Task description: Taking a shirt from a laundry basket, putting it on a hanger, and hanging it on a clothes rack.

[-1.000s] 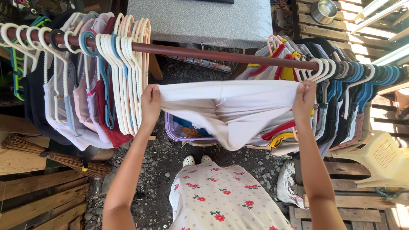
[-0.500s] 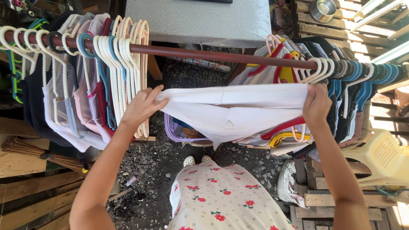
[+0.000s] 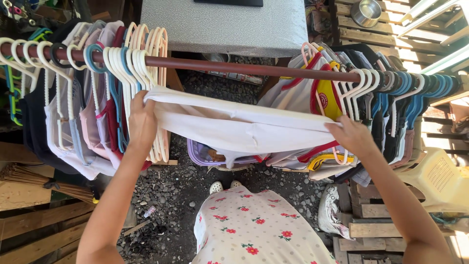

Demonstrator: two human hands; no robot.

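The white cloth (image 3: 234, 128) now hangs lower and slacker than a second ago: then it was stretched flat and level between raised hands, now it sags in the middle, with the left end higher than the right. The left hand (image 3: 141, 122) has slid out toward the pale hangers (image 3: 146, 63) and grips the cloth's top corner, fingers closed over the edge; the right hand (image 3: 352, 137) has dropped and pinches the other end. The cloth sits just below the brown rod (image 3: 234, 66), in the bare gap between two packed bunches of hung clothes. A purple basket (image 3: 205, 156) stands on the gravel under it. A cream plastic chair (image 3: 439, 181) and wooden pallets (image 3: 371, 215) crowd the right side.
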